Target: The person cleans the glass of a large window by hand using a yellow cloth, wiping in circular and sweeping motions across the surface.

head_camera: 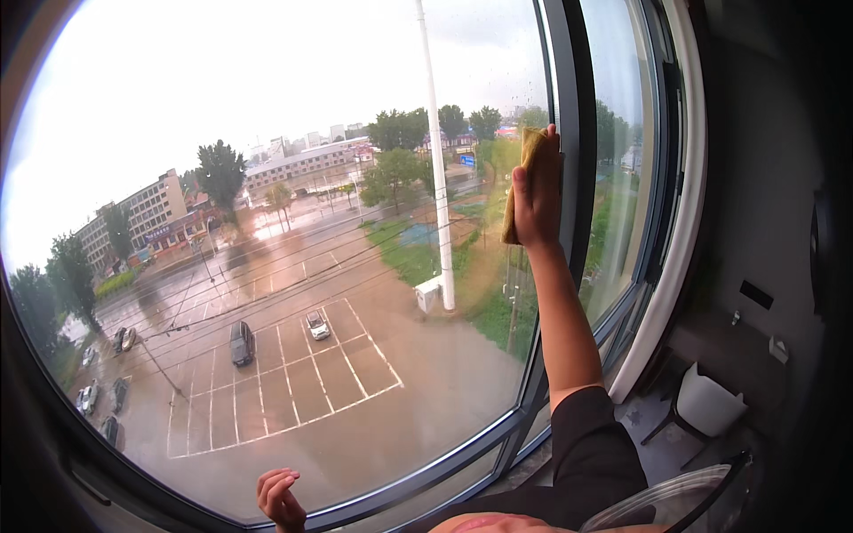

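Note:
My right hand (536, 200) is raised at the right side of a large window pane (320, 220), next to its dark frame (576, 133). It presses a folded yellow cloth (532, 150) flat against the glass, thumb on the near side and a fingertip showing at the top. Low in the view, my left hand (281, 496) is held up near the bottom edge of the frame, fingers loosely curled and nothing seen in them. Whether it touches the glass I cannot tell. A few water drops dot the upper right of the pane.
A second window section (610, 146) lies right of the dark upright, bordered by a white trim (690, 133). Inside the room at right stand a white chair (710, 400) and a dark table (726, 346). Outside, far below, is a wet car park (286, 373) with several cars.

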Motion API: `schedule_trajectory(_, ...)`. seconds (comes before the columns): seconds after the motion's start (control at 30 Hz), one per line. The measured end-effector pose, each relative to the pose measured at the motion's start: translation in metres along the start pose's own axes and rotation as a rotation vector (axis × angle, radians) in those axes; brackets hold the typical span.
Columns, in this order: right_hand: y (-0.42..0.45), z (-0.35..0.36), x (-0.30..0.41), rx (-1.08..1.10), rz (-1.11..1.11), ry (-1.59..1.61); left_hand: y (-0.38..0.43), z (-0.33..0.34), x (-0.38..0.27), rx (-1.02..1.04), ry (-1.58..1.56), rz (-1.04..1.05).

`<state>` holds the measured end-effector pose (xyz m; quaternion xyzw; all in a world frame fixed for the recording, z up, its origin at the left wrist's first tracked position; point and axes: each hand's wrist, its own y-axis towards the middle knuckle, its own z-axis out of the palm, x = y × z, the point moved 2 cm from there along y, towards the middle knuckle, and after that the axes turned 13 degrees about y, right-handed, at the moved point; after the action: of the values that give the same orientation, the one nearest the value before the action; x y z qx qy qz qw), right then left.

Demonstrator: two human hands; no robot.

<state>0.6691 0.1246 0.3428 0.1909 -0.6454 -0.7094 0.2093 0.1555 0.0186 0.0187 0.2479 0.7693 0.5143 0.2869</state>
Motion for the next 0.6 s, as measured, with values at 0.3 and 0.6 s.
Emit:
schedule_trajectory(0.3,0.097,0.004,-0.029,-0.035,-0.192,-0.028,-0.007,0.01,0.037,0.022,-0.122,-0.005)
schedule_trajectory(0.6,0.088,0.013,-0.034,-0.103,-0.117,0.086,-0.009,-0.002,0.064,0.144,-0.053,0.088)
